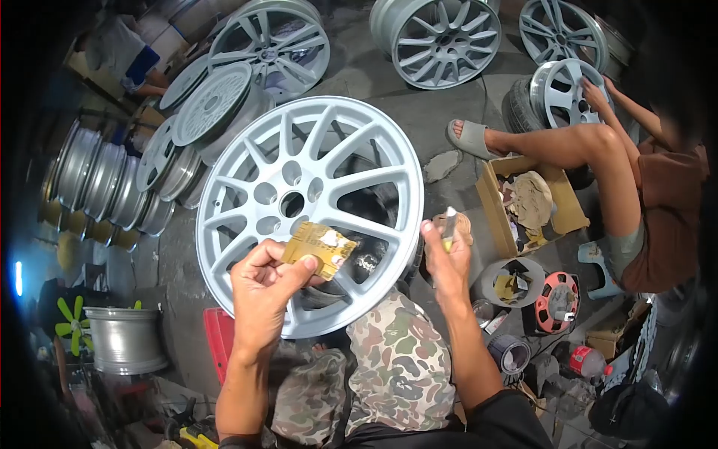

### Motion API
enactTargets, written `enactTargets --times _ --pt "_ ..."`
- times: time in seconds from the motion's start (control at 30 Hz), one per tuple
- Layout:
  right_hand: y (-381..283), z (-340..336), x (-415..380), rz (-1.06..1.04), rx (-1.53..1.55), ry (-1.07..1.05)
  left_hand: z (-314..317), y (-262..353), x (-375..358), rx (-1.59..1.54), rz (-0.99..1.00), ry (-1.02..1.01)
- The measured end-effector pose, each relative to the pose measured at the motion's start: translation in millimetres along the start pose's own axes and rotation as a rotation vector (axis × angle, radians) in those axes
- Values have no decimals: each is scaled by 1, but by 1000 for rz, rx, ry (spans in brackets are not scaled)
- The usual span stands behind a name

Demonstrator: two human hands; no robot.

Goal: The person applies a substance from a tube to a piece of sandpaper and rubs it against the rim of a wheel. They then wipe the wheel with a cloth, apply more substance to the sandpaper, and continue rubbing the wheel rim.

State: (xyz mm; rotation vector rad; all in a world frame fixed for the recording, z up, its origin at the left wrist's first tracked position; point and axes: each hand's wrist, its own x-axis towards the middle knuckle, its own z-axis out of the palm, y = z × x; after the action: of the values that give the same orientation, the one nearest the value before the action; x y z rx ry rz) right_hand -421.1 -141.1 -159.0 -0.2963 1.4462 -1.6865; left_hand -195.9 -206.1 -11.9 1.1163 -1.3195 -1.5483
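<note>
In the middle of the view, a pale grey multi-spoke car wheel rim [293, 173] lies face up in front of my knees. My left hand [269, 288] pinches a yellow-brown piece of card [318, 253] between thumb and fingers, over the rim's lower spokes. White paste is smeared on the card's right part. Beyond the rim's right edge, my right hand [450, 262] closes around a slim tool [450, 221] with a pale tip pointing up. A bit of yellow shows at its lower part; the rest is hidden in my fingers.
More rims [447, 41] stand at the back and left. At right, a seated person [598, 150] handles a spoked rim [572, 93]. Between us are a cardboard box [497, 206] with scraps, a white bucket [490, 283] and a red reel [557, 299]. A red object [218, 340] lies left of my knees.
</note>
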Motion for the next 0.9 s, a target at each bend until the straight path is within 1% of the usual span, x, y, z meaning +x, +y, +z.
enactTargets --times 0.03,0.07,0.13,0.17,0.2,0.27,0.3,0.37,0.4,0.47,0.6,0.7,0.8,0.9 --pt "0 -1 8 -157 -93 -14 0 -2 0 -2 -5 -20" --pt "-2 -5 7 -162 -89 -25 0 -5 0 0 5 -12" --pt "-14 -8 -10 -328 -315 -1 -3 -10 -2 -6 -73 -30" --pt "-30 -4 -30 -255 -235 -69 -1 -8 -2 -26 -87 -49" --pt "-34 -6 -45 -256 -232 -85 0 -8 -3 -24 -81 -35" --pt "-39 -11 -66 -358 -342 -236 1 -11 -3 -93 -66 -91" --pt "-44 -9 -72 -363 -340 -241 -1 -13 -3 -97 -84 -112" --pt "-53 -3 -83 -723 -545 -326 2 -16 -5 -89 -72 -117" --pt "-58 1 -87 -732 -546 -324 4 -16 -7 -80 -68 -122" --pt "-66 7 -92 -885 -585 -357 5 -13 -10 -88 -72 -132" --pt "-64 15 -95 -935 -607 -367 3 -15 -14 -85 -40 -174" --pt "-63 19 -100 -909 -610 -360 5 -12 -19 -61 -43 -175" --pt "-61 19 -101 -886 -609 -423 3 -12 -19 -52 -39 -173" --pt "-63 17 -102 -877 -602 -382 2 -12 -20 -42 -29 -179"
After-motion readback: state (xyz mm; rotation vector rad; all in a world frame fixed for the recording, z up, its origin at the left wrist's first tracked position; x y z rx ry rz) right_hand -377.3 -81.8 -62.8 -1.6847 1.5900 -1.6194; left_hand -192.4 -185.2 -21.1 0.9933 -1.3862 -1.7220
